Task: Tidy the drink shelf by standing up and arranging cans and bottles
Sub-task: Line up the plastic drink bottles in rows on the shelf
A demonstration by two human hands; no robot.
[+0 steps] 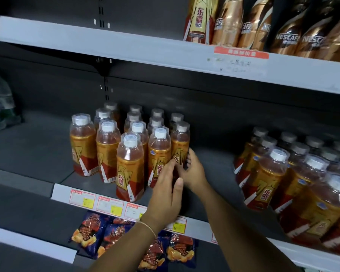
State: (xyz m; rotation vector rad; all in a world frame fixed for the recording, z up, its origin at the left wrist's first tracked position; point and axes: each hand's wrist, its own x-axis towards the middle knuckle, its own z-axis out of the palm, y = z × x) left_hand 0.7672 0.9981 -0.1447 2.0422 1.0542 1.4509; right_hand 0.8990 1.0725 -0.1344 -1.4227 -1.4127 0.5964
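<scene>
Several orange drink bottles [130, 165] with white caps stand upright in a cluster on the grey middle shelf [37, 146]. My right hand [193, 172] curls its fingers round the lower part of the rightmost front bottle [180, 142]. Beside it, my left hand [165, 191] reaches up with straight fingers that touch the lower front of the neighbouring bottle [159, 152]. Both bottles are upright. A second group of the same bottles [273, 181] stands at the right of the shelf, apart from the cluster.
The upper shelf [145, 50] holds gold and black coffee bottles [289, 36] at the right. Price labels [108, 206] line the shelf's front edge. Blue snack bags [90, 232] lie on the shelf below. Green-labelled bottles [0, 107] sit at the far left.
</scene>
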